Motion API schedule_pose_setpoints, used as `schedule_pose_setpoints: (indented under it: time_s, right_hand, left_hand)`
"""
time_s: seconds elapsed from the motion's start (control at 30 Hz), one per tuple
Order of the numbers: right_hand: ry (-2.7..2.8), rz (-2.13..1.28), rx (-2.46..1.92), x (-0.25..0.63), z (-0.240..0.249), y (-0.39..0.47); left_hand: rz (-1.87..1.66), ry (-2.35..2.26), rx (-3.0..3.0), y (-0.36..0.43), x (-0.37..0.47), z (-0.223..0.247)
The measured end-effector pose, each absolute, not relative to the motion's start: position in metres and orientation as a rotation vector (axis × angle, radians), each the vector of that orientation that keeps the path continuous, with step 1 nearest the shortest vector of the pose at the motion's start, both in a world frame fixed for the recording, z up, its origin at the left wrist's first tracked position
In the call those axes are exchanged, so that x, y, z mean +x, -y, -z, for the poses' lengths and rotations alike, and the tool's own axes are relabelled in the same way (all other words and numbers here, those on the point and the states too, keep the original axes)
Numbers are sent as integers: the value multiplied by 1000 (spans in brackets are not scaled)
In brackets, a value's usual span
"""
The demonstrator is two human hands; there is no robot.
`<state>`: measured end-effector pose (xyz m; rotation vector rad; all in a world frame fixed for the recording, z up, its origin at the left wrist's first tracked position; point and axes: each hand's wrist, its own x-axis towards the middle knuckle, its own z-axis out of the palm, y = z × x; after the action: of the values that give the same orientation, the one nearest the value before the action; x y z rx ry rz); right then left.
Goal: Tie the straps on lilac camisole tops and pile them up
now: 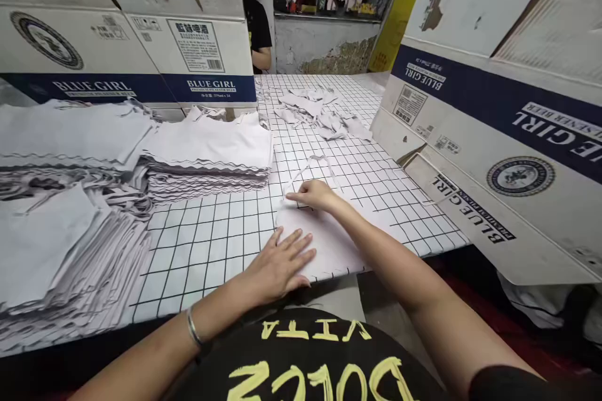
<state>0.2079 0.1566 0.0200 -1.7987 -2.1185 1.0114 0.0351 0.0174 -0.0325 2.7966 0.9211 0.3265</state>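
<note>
A white fabric piece point(332, 245) lies flat at the front edge of the grid-patterned table cover point(207, 232). My left hand point(281, 264) presses on its left side, palm down with the fingers spread. Above it, my right hand point(314, 194) is closed in a pinch at the fabric's upper left corner. From around those fingertips a narrow white strip point(329, 169) loops away across the cover. Whether the strip is joined to the piece cannot be made out, as my right hand hides part of it.
Stacks of cut white fabric stand on the left: a near stack point(47, 244), a back one point(70, 131) and a middle one point(207, 144). Fabric scraps point(320, 109) lie farther back. Cardboard panels rise at left point(141, 50) and right point(470, 113). Another person point(258, 31) is behind.
</note>
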Motion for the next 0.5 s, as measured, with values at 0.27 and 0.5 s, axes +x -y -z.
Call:
schedule_pose_setpoints:
  time_s: [0.27, 0.5]
  right_hand:
    - [1347, -1883, -1576, 148, -8, -211]
    - [986, -1859, -1571, 167, -42, -280]
  left_hand:
    - [-241, -828, 2805, -9, 35, 46]
    - [-263, -803, 2743, -13, 34, 46]
